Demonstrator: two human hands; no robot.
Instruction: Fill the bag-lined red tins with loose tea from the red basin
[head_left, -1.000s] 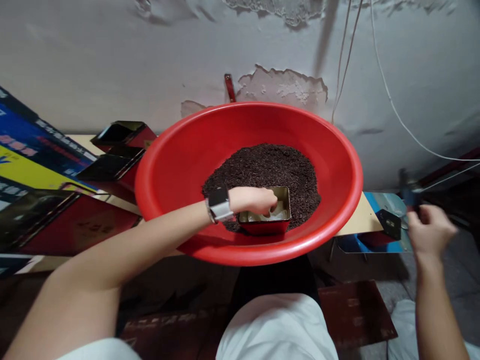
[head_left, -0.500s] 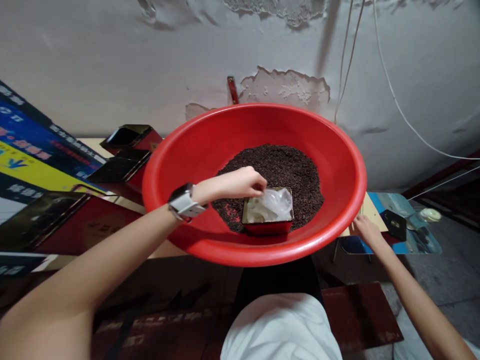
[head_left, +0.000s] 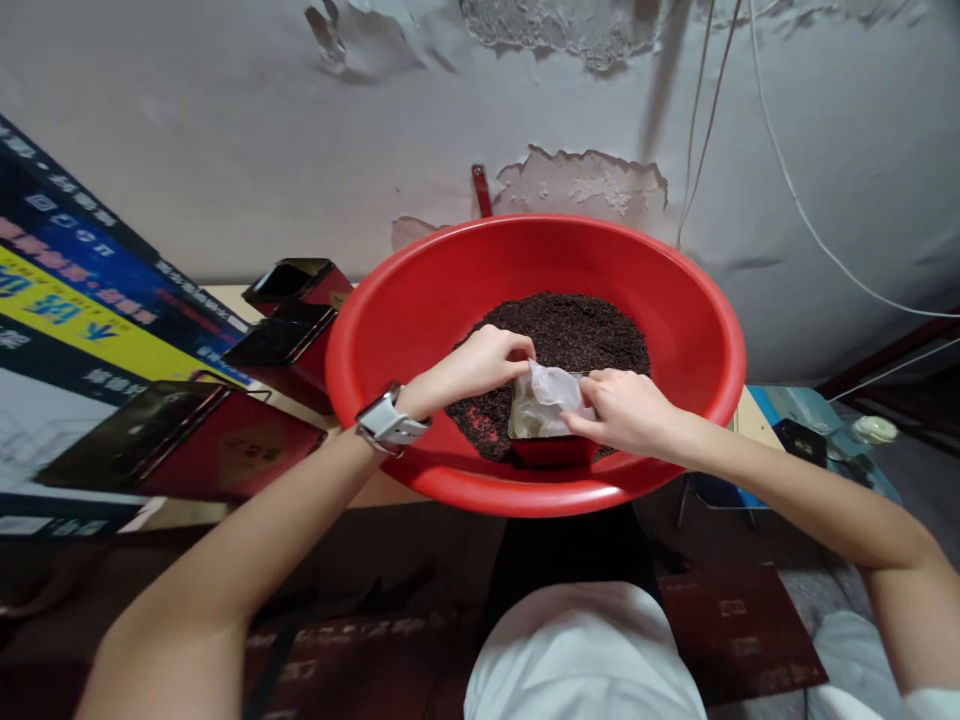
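Note:
A large red plastic basin (head_left: 420, 480) holds a mound of dark, loose tea-like leaves (head_left: 577, 320). Standing in the leaves near the basin's front is a red tin (head_left: 551, 452), lined with a translucent plastic bag (head_left: 551, 390) whose top bunches up above the rim. My left hand (head_left: 487, 362), with a watch on its wrist, pinches the bag's left edge. From the other side my right hand (head_left: 626, 410) grips the bag's right edge, fingers closed on it. What lies inside the bag cannot be made out.
Several red tins (head_left: 232, 435) with dark open tops stand left of the basin, by a printed banner (head_left: 90, 290). A black lid-like piece (head_left: 799, 440) lies on the right. White cables (head_left: 787, 180) hang along the peeling wall (head_left: 420, 130).
My right hand has come from beyond the basin's right rim to the bag and grips it. My left hand stays at the bag's left side. The view has shifted slightly.

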